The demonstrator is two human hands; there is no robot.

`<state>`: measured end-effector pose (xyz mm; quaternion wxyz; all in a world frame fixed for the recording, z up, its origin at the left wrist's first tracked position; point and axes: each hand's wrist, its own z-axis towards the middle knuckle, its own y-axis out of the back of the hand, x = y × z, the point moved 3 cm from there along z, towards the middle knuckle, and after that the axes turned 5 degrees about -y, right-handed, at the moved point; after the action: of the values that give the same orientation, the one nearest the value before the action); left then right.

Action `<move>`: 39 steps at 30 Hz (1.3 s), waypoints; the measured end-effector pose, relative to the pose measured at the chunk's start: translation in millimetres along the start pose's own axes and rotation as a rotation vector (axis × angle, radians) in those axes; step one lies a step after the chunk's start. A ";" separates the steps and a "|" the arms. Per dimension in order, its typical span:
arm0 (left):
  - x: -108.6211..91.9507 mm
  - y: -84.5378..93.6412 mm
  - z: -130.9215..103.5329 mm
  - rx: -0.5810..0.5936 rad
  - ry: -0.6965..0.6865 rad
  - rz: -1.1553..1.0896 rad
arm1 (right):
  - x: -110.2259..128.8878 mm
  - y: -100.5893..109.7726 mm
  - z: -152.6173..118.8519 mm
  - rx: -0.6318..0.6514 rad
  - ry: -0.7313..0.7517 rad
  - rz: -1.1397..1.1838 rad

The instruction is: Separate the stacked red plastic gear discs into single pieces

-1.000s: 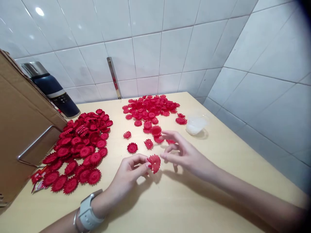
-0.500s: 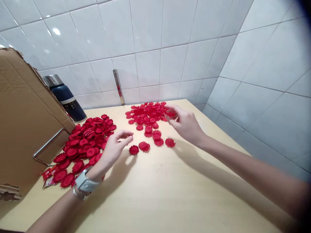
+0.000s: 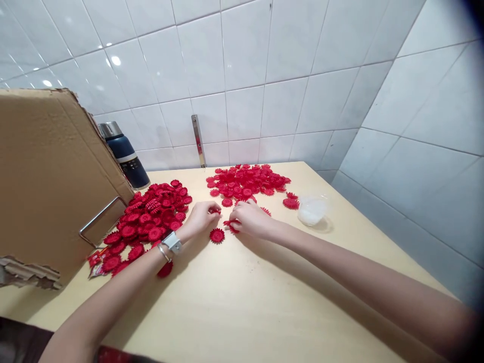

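Many small red discs with toothed edges, like little rosettes, lie on the table in two heaps: a left heap (image 3: 151,214) and a far heap (image 3: 245,181). My left hand (image 3: 202,217) is closed in a pinch, and a bit of a red disc (image 3: 215,211) shows at its fingertips. Close by on the right, my right hand (image 3: 249,219) is curled with its fingers around a red disc (image 3: 231,225) at the table surface; part of it is hidden. A single loose red disc (image 3: 217,235) rests on the table just below and between both hands.
A cardboard box (image 3: 49,176) stands at the left, a metal wire frame (image 3: 100,219) against it. Behind is a dark blue flask (image 3: 128,159). A clear plastic bag or cup with something white (image 3: 312,210) sits at the right. Tiled walls (image 3: 242,116) bound the table (image 3: 264,302).
My right hand has moved from the far heap down and left, close to my left hand. My left hand has closed from an open pinch. The camera view has shifted.
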<state>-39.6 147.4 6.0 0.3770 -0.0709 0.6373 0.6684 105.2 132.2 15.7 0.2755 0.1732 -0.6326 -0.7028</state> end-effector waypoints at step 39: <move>-91.8 -29.6 -69.4 0.181 0.266 -0.964 | 15.2 22.6 -112.9 -0.467 0.126 0.228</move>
<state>16.0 43.7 22.7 0.5628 -0.4086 0.6299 0.3458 163.9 32.3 23.8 0.4242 0.0761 -0.4504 -0.7819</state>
